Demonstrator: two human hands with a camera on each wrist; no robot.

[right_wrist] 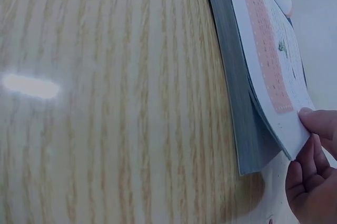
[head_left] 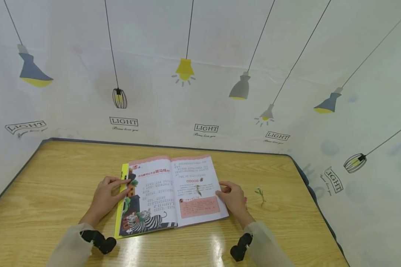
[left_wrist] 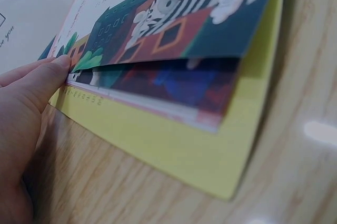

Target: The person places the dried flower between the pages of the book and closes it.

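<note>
An open picture magazine [head_left: 157, 185] lies on the table, zebras printed at its lower left and a yellow strip down its left edge. My left hand [head_left: 105, 196] is at that edge, thumb and forefinger extended onto the left page [left_wrist: 174, 29]. The page's near corner stands up from the sheets below. With thumb and fingers, my right hand [head_left: 234, 198] pinches the outer edge of the right-hand pages [right_wrist: 268, 66], raised above the thicker stack beneath. A small green sprig [head_left: 198, 190] lies on the right page.
Another sprig [head_left: 260, 194], with pale tips, lies on the wooden table [head_left: 280, 230] right of my right hand. Behind the table hangs a white backdrop [head_left: 153, 92] printed with lamps. Black wrist mounts [head_left: 101, 243] sit on both sleeves.
</note>
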